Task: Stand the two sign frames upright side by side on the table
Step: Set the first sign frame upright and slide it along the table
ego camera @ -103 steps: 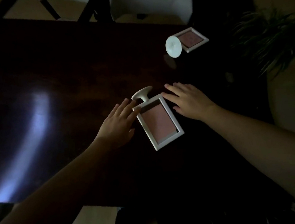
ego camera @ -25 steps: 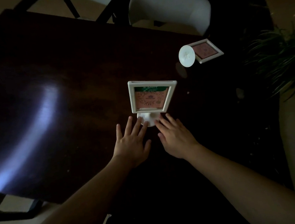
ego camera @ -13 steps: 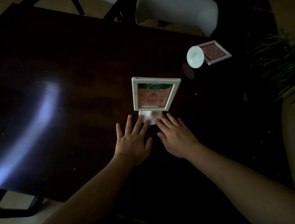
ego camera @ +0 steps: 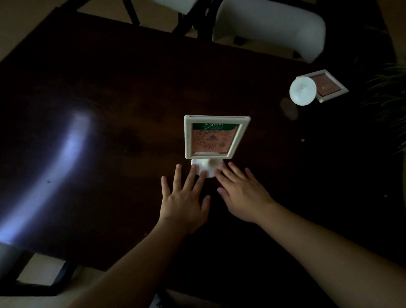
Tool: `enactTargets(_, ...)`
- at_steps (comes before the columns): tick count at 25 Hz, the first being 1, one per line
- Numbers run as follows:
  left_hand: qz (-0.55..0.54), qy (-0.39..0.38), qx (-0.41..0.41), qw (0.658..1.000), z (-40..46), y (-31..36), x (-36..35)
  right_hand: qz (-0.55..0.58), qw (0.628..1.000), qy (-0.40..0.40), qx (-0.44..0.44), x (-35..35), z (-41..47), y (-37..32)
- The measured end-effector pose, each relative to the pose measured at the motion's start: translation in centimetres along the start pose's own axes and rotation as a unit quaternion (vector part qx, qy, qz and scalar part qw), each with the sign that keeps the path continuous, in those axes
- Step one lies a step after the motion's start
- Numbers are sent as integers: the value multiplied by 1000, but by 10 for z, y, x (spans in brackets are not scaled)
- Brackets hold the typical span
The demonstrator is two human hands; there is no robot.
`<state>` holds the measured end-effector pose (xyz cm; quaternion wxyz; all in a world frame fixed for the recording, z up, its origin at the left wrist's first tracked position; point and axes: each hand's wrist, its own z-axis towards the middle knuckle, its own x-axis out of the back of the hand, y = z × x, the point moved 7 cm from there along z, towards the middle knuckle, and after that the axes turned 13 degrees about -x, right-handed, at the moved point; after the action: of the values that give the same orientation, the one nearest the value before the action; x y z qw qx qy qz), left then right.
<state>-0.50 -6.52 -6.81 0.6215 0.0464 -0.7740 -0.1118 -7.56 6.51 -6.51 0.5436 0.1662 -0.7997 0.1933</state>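
— Where the dark wooden counter point(ego camera: 89, 96) catches a streak of light, what stands near its middle?

— One white sign frame point(ego camera: 216, 135) is upright on its round base point(ego camera: 205, 170), its pink and green card facing the camera.

— And the hands?

— Both lie flat on the counter, just in front of that base. The left hand point(ego camera: 186, 201) has its fingers point(ego camera: 189, 178) spread, the tips touching the base's near edge. The right hand point(ego camera: 243, 191) has its fingers point(ego camera: 227, 174) loosely fanned too, tips at the base's right side. Neither pinches anything.

— The second sign frame point(ego camera: 327, 85)?

— Lying on its side, well apart, near the counter's far right edge, its round foot point(ego camera: 302, 91) turned toward the camera.

— Anything else?

— Pale chairs point(ego camera: 270, 23) beyond the far side, and a leafy plant point(ego camera: 403, 103) on the right.
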Motion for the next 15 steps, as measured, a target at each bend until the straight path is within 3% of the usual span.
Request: enactTargets(15, -13, 4, 28, 1000, -77, -138, 21, -31, 999, -28, 17, -4, 30, -158)
